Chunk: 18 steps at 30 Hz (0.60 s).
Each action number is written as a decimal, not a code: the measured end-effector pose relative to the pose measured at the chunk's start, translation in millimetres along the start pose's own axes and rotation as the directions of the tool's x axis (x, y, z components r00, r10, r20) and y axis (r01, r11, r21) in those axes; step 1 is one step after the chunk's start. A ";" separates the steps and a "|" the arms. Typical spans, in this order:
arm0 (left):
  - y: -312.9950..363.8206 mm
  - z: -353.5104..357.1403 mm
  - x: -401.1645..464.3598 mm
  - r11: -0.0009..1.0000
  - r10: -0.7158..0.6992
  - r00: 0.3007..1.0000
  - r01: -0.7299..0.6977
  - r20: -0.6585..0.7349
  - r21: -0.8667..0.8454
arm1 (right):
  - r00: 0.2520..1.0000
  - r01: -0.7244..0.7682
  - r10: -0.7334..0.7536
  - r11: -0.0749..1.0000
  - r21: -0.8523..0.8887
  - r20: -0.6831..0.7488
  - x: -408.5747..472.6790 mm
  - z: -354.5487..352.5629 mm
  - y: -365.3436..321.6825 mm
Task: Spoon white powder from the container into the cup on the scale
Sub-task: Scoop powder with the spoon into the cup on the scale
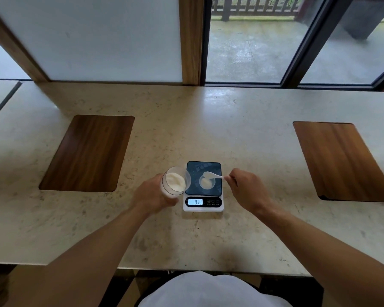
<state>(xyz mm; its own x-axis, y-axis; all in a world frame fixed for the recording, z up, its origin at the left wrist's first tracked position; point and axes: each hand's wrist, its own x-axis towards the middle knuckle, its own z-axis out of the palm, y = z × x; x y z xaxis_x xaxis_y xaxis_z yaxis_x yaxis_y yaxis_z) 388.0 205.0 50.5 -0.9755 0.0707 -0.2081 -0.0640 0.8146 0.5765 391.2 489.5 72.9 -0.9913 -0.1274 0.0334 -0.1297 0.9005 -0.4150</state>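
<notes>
A small scale (204,197) with a dark glass top and a lit display stands on the stone counter. On it sits a little clear cup (207,182) with some white powder inside. My left hand (152,197) grips a clear container (175,180) of white powder, tilted toward the scale at its left side. My right hand (245,188) pinches the handle of a white spoon (212,175), whose bowl hovers over the cup's rim.
Two dark wooden inlays are set into the counter, one at the left (88,152) and one at the right (345,161). A window and frosted panel stand behind the counter. The counter's near edge (186,270) runs just before my body.
</notes>
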 end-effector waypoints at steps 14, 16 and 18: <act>10.2 6.7 8.6 0.998 0.047 0.999 -0.048 0.016 0.032 | 0.968 -0.152 0.205 0.938 0.311 -0.146 -1.3 -8.2 -4.2; 11.0 7.0 9.9 0.998 0.046 0.998 -0.048 0.036 0.045 | 0.974 -0.104 0.163 0.939 0.327 -0.158 -1.1 -11.7 -8.8; 12.1 6.4 11.0 0.997 0.046 0.997 -0.050 0.054 0.065 | 0.980 -0.053 0.112 0.945 0.321 -0.167 -2.4 -13.5 -14.9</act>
<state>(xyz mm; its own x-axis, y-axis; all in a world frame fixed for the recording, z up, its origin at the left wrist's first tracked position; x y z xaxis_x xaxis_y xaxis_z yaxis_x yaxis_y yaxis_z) 377.9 219.3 50.1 -0.9646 0.1395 -0.2237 -0.0014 0.8458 0.5336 395.2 482.0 91.3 -0.9894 0.0457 0.1381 -0.0624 0.7245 -0.6864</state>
